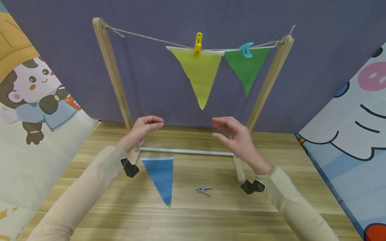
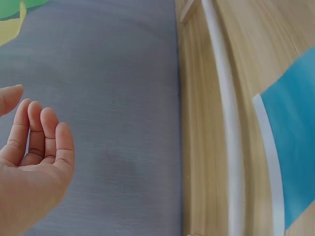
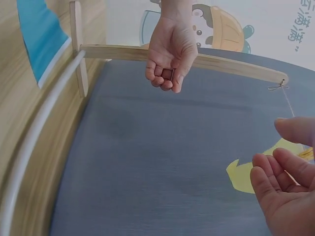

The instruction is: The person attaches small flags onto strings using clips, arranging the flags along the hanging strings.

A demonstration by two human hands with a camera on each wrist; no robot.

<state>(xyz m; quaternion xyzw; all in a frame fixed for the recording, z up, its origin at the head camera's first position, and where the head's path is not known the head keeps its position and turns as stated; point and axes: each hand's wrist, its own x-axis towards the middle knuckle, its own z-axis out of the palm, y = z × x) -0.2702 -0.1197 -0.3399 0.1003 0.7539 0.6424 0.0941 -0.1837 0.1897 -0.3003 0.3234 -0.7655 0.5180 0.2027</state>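
Both hands hover in the air above the table, holding nothing. The left hand is beside the left wooden post, its fingers loosely bent. The right hand is nearer the right post, thumb apart from the fingers. Above them a yellow pennant hangs from the twine, with a yellow clothespin on its top edge. Right of it hangs a green pennant under a light-blue clip. A blue pennant with a white top edge lies on the table, left of a grey clothespin.
The twine runs between a left wooden post and a right wooden post. A white rod joins their feet low across the table. A grey-blue panel stands behind, and cartoon-printed walls flank both sides.
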